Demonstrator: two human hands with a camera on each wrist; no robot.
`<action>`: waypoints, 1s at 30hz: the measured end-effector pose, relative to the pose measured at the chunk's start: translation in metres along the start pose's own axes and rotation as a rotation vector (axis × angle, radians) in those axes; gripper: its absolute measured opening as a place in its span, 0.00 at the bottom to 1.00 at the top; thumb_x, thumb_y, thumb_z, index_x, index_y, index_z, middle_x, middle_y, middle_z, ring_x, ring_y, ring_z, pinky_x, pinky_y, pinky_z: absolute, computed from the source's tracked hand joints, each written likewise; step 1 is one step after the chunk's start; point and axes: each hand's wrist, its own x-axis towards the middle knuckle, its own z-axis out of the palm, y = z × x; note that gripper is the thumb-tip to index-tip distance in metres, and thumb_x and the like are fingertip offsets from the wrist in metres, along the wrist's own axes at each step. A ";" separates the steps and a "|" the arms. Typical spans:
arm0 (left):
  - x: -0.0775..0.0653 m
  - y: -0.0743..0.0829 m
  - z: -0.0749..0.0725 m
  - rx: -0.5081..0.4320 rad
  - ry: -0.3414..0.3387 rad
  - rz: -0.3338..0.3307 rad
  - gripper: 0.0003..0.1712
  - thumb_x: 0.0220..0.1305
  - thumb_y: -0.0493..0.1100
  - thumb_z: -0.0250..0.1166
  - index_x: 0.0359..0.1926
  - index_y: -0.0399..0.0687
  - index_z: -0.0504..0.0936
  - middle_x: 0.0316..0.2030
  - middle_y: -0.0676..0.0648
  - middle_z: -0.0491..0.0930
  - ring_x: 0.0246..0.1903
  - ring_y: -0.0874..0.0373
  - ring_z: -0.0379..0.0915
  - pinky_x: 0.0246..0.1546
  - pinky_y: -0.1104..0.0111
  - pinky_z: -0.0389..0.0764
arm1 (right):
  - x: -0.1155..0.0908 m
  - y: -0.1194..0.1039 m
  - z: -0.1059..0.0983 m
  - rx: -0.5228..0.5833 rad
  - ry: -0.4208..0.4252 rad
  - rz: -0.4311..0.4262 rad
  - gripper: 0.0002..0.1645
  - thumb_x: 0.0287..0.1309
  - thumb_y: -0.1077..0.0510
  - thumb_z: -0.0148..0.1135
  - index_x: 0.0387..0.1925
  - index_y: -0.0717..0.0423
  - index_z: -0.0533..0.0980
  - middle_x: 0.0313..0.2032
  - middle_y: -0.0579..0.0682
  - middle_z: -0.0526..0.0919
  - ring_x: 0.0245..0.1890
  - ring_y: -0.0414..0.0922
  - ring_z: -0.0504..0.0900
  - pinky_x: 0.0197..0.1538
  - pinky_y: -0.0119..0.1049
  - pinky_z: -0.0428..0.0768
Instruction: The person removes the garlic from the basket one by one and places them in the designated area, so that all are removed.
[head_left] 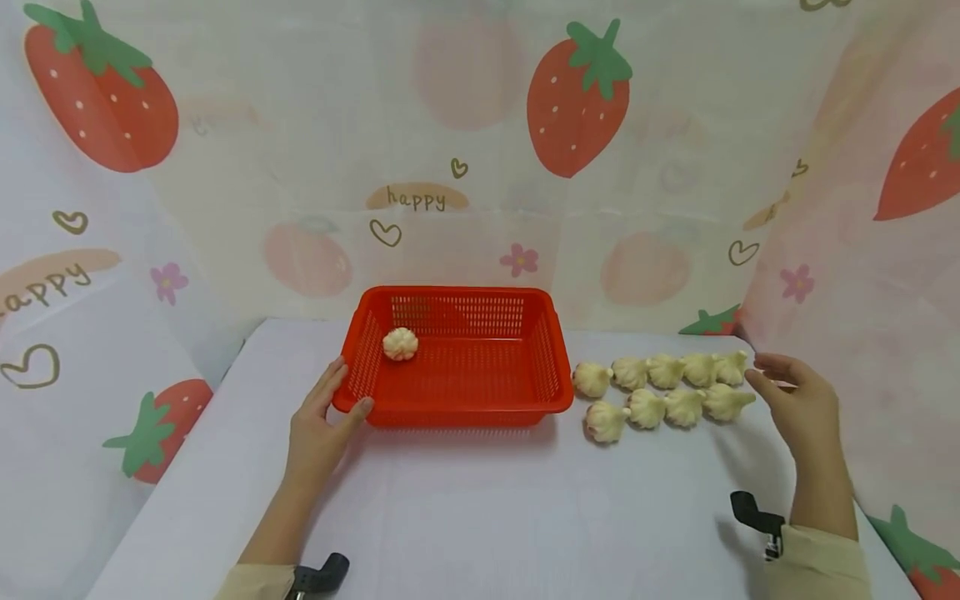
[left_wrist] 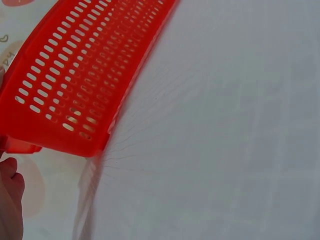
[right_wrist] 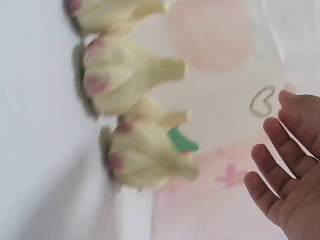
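A red plastic basket (head_left: 465,418) with slotted walls stands on the table. One garlic bulb (head_left: 401,343) lies inside it, towards the left. My left hand (head_left: 318,425) rests against the basket's left front corner, fingers extended along the left side and thumb at the front rim. In the left wrist view only bits of that hand (left_wrist: 11,200) show, beside the basket (left_wrist: 75,90). My right hand (head_left: 806,400) is at the right end of two rows of garlic bulbs (head_left: 683,408), holding nothing. The right wrist view shows its fingers spread apart, away from the nearest bulb (right_wrist: 150,157).
A white cloth covers the table (head_left: 480,508). Behind and at both sides hangs a sheet (head_left: 480,150) printed with strawberries, hearts and flowers. The garlic rows lie just right of the basket. A black wrist mount (head_left: 757,515) sits at the right sleeve.
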 end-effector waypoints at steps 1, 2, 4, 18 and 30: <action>0.001 0.000 0.000 0.005 0.002 0.007 0.42 0.64 0.55 0.72 0.76 0.56 0.68 0.76 0.60 0.63 0.77 0.60 0.56 0.70 0.55 0.69 | -0.001 -0.008 0.001 0.013 0.006 -0.010 0.32 0.66 0.40 0.66 0.63 0.56 0.78 0.47 0.33 0.80 0.37 0.21 0.73 0.35 0.17 0.75; 0.001 0.001 -0.001 0.012 0.003 0.014 0.42 0.64 0.55 0.72 0.76 0.55 0.68 0.76 0.59 0.63 0.77 0.59 0.56 0.70 0.53 0.70 | -0.002 -0.016 0.003 0.022 0.005 -0.022 0.31 0.66 0.41 0.66 0.62 0.56 0.79 0.47 0.33 0.80 0.37 0.21 0.74 0.35 0.18 0.75; 0.003 0.001 -0.002 0.024 0.008 0.026 0.42 0.65 0.56 0.72 0.76 0.55 0.68 0.76 0.59 0.64 0.77 0.59 0.56 0.69 0.51 0.70 | -0.004 -0.033 0.007 0.049 0.002 -0.053 0.30 0.67 0.43 0.67 0.62 0.56 0.79 0.49 0.38 0.82 0.38 0.24 0.76 0.36 0.17 0.76; 0.007 0.002 -0.008 0.031 0.019 0.051 0.44 0.63 0.56 0.73 0.76 0.50 0.68 0.76 0.55 0.64 0.77 0.56 0.57 0.69 0.49 0.70 | 0.012 -0.159 0.061 0.111 -0.173 -0.418 0.22 0.69 0.48 0.66 0.58 0.54 0.81 0.57 0.54 0.83 0.56 0.51 0.78 0.58 0.46 0.77; 0.003 0.002 -0.001 0.022 0.007 0.047 0.46 0.63 0.62 0.71 0.76 0.50 0.68 0.76 0.55 0.63 0.77 0.56 0.57 0.70 0.49 0.69 | 0.035 -0.243 0.101 0.062 -0.356 -0.560 0.21 0.66 0.51 0.69 0.57 0.53 0.81 0.55 0.51 0.84 0.56 0.51 0.78 0.59 0.51 0.78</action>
